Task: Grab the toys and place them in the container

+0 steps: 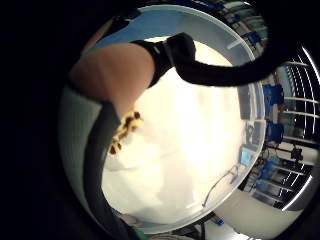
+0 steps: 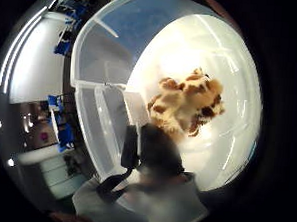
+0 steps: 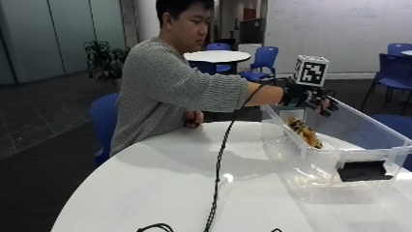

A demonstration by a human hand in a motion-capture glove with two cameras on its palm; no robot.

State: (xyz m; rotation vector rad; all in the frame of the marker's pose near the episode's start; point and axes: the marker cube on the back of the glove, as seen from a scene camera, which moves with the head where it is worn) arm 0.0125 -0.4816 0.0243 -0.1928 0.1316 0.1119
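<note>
Fingers (image 3: 327, 107) of the gloved right hand (image 3: 309, 100) hang released, holding nothing, above the clear container (image 3: 360, 154) on the white counter (image 3: 167, 179); a spotted plush toy (image 3: 305, 132) lies inside.

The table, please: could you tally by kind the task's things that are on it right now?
Spotted plush toy: 1, lying inside the container
Clear plastic container: 1, standing on the white table
Total: 2
The gloved right hand hangs above the container, holding nothing.
</note>
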